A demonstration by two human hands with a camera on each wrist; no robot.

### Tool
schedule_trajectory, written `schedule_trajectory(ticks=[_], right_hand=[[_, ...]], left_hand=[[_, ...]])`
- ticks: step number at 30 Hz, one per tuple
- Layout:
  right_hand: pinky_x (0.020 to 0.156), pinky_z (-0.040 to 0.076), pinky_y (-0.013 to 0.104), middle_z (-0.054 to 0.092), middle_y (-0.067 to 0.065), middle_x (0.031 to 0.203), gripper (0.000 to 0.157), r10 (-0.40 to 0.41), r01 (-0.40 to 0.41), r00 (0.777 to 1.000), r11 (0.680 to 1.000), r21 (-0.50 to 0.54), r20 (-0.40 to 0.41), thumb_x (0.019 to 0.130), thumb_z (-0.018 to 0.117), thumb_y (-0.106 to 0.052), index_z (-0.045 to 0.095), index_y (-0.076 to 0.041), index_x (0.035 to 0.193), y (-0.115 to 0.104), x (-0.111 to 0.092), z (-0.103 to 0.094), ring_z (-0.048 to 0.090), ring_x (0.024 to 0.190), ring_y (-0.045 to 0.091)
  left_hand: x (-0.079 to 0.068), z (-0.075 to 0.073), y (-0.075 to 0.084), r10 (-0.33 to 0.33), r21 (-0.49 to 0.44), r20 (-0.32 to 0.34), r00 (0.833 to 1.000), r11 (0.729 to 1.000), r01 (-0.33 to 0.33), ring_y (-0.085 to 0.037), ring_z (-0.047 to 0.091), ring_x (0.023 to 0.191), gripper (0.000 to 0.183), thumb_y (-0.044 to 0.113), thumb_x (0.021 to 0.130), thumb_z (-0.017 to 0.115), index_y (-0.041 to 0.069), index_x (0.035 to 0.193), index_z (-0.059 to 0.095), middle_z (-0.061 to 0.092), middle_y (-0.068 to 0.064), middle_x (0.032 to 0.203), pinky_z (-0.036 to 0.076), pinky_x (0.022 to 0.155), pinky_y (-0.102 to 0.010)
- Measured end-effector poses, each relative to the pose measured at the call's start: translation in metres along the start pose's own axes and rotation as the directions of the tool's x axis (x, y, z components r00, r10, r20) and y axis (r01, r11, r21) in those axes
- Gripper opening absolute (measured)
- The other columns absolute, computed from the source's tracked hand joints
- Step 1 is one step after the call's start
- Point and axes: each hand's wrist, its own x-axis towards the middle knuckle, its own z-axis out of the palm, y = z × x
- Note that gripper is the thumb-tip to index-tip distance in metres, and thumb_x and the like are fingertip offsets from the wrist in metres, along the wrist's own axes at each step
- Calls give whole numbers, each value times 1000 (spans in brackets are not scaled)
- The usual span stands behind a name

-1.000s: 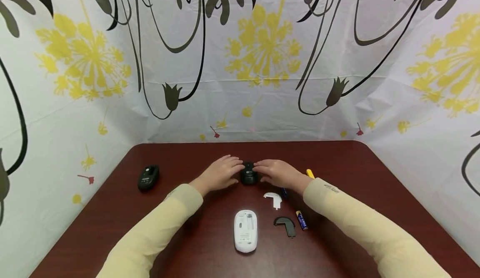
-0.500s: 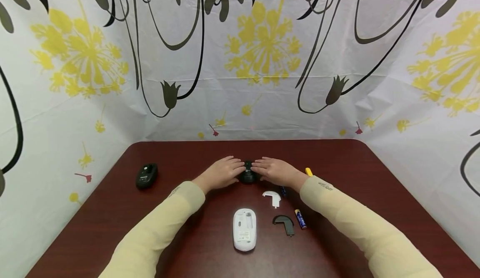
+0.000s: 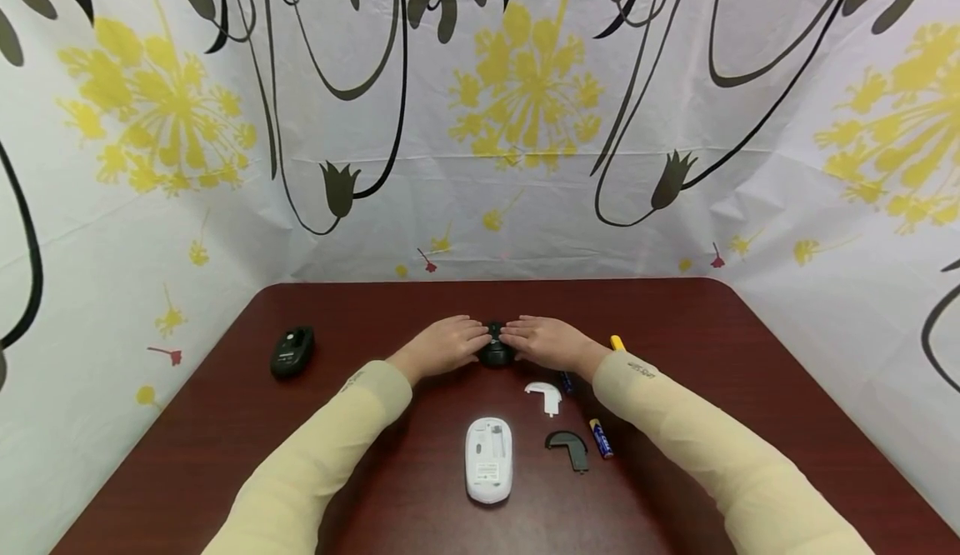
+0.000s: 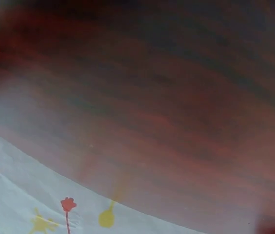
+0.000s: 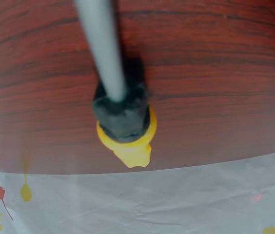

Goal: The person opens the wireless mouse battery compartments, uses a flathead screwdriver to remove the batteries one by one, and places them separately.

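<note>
Near the back middle of the table, in the head view, my left hand [image 3: 444,347] and right hand [image 3: 551,345] lie on either side of a small black object that looks like a computer mouse [image 3: 496,353]. Both hands have fairly straight fingers. Their fingertips meet over or beside its upper part and partly hide it; I cannot tell whether they press on it. Closer to me lies a white computer mouse [image 3: 489,461] with its underside up and its battery bay uncovered. Right of it are a white battery cover [image 3: 550,397] and a dark grey battery cover [image 3: 568,447].
A blue battery [image 3: 601,438] lies beside the grey cover, another battery [image 3: 567,382] below my right wrist. A second black mouse [image 3: 292,352] sits at the left. A screwdriver with a yellow-and-black handle [image 5: 125,122] lies by my right forearm. Patterned cloth [image 3: 525,230] hangs behind the table.
My two hands have drawn slightly closer together over the black object, so their fingertips nearly meet. The other items have stayed where they were; the head view has shifted a little.
</note>
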Motion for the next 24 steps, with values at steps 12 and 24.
schedule_trajectory(ticks=[12, 24], right_hand=[[101, 45, 37, 65, 10, 122, 44, -24, 24, 1000, 999, -41, 3, 88, 72, -26, 64, -4, 125, -1, 3, -2, 61, 114, 20], [103, 44, 37, 64, 12, 125, 47, 39, -39, 999, 999, -2, -9, 89, 71, -19, 59, -1, 130, 1, -2, -4, 59, 116, 20]], left_hand=[[2, -1, 4, 23, 37, -1, 1000, 999, -23, -22, 63, 104, 34, 19, 87, 73, 2, 116, 66, 68, -9, 110, 50, 95, -37], [3, -5, 6, -62, 5, 84, 994, 998, 62, -23, 59, 115, 39, 12, 92, 67, 0, 128, 60, 63, -13, 125, 45, 102, -34]])
